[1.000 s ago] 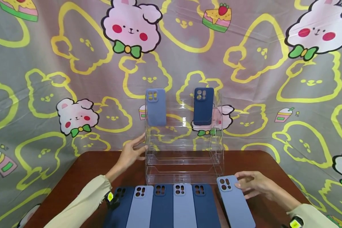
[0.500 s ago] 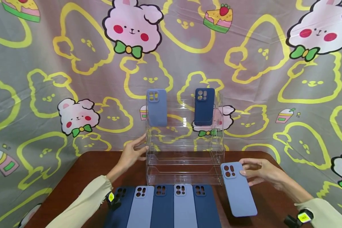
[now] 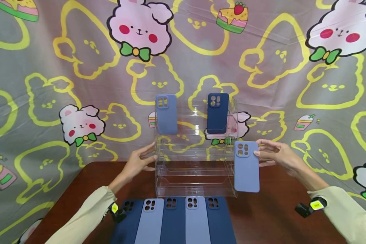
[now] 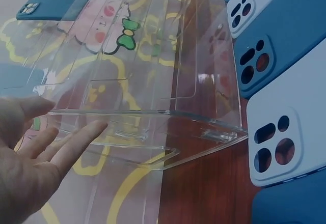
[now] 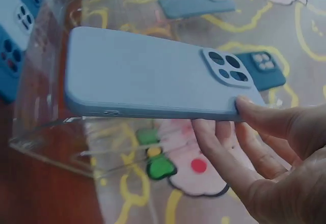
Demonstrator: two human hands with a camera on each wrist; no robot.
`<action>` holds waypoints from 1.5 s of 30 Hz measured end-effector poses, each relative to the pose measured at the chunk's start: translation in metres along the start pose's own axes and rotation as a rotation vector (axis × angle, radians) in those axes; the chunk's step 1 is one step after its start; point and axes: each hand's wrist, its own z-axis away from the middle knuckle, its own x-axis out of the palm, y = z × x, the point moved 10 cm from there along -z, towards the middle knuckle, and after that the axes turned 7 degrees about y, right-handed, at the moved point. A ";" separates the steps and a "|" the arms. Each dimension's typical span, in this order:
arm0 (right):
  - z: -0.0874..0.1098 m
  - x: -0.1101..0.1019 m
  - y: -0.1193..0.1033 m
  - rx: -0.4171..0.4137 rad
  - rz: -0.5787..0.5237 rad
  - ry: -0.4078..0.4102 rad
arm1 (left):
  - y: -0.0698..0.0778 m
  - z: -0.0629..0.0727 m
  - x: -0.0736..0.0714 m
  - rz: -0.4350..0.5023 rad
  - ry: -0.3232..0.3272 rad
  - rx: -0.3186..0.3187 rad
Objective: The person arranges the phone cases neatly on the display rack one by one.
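My right hand [image 3: 279, 157] pinches a light blue phone case [image 3: 247, 173] by its upper right edge, thumb on the back and fingers behind. The case hangs upright in the air, overlapping the right end of a clear acrylic tiered rack [image 3: 196, 191] in the head view. At the rack's left side is my left hand [image 3: 140, 162], its fingers extended with the tips right at the side panel. On the rack's top tier stand a light blue phone case [image 3: 167, 118] at the left and a dark blue phone case [image 3: 218, 117] at the right.
In front of the rack lies an overlapping row of dark blue phone cases [image 3: 174, 223] and light blue phone cases [image 3: 197, 220]. The brown table [image 3: 277, 210] has rounded far corners. A patterned cloth [image 3: 262, 101] hangs behind it.
My right hand has lifted the light blue case off the table beside the row, raised it to the rack's right end and turned it upright. My left hand has stayed at the rack's side.
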 end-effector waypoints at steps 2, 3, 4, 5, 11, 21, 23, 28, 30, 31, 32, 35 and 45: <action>-0.004 0.000 -0.011 -0.022 0.021 0.026 | 0.001 0.000 0.000 -0.008 0.003 0.010; -0.006 0.001 -0.017 -0.036 0.033 0.036 | 0.002 0.000 0.000 -0.011 0.012 0.015; -0.007 0.002 -0.023 -0.050 0.054 0.046 | 0.003 0.000 0.000 -0.017 0.025 0.019; -0.009 0.004 -0.029 -0.067 0.065 0.056 | 0.003 0.000 -0.001 -0.025 0.039 0.022; -0.016 0.019 -0.063 -0.184 0.065 0.093 | 0.003 0.001 -0.003 -0.035 0.105 0.012; -0.036 0.052 -0.103 -0.364 -0.088 0.117 | 0.001 0.001 -0.004 -0.007 0.086 0.017; -0.043 0.060 -0.111 -0.392 -0.105 0.117 | 0.000 0.002 -0.005 -0.007 0.086 0.018; -0.058 0.082 -0.135 -0.483 -0.107 0.110 | 0.003 0.003 -0.008 -0.030 0.101 0.036; -0.063 0.090 -0.142 -0.513 -0.108 0.112 | 0.005 0.002 -0.008 -0.037 0.109 0.046; -0.066 0.094 -0.144 -0.520 -0.118 0.110 | 0.006 0.001 -0.008 -0.040 0.111 0.054; -0.068 0.098 -0.145 -0.523 -0.125 0.111 | 0.007 0.001 -0.007 -0.039 0.114 0.054; -0.074 0.109 -0.145 -0.518 -0.152 0.106 | 0.006 0.001 -0.005 -0.038 0.115 0.057; -0.085 0.144 -0.142 -0.506 -0.267 0.087 | 0.005 0.002 -0.002 -0.059 0.119 0.063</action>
